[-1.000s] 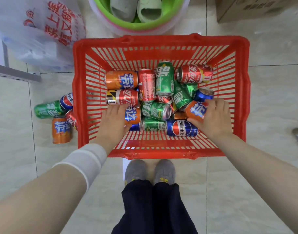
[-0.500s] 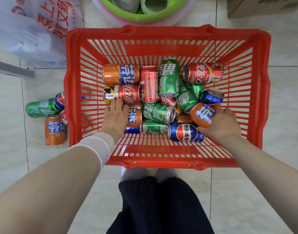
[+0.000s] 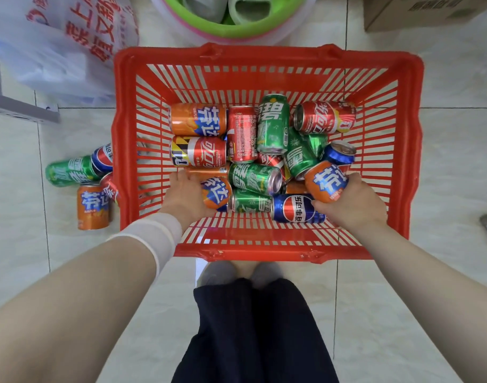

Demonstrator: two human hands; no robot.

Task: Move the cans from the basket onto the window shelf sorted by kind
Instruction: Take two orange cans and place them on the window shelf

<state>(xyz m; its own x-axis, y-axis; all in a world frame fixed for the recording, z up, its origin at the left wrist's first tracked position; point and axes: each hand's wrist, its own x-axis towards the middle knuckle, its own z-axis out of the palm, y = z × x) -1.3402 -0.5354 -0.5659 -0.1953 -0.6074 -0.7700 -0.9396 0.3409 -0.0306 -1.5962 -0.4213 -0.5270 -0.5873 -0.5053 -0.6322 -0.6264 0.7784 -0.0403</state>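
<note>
Cans [image 3: 272, 123] of four kinds, orange, red, green and blue, are heaped on their sides in a red slatted basket [image 3: 267, 55], which is set on a tiled floor [image 3: 444, 161]. Both hands are reached into the near part of the basket.

The left hand [image 3: 185, 193], banded at the wrist by a white cuff [image 3: 151, 236], is wrapped about an orange can [image 3: 217, 193] at the left end of the heap. Its label is turned up just right of the palm. The right hand [image 3: 352, 203] is closed round a second orange can [image 3: 326, 182], which is held tilted over the pile.

Between the two hands a green can [image 3: 254, 179] and a blue can [image 3: 297, 208] are seen lying, the blue one just beside the right thumb. Beyond the fingertips, more red, green and orange cans are packed toward the far wall.

Outside the basket, left of the left hand, a cluster of loose cans [image 3: 93, 207] is gathered against the basket's side. Farther beyond the hands, a green basin [image 3: 236, 29] is placed past the far rim. A printed plastic bag [image 3: 57, 45] is seen to its left and a cardboard box [image 3: 430, 9] to its right.
</note>
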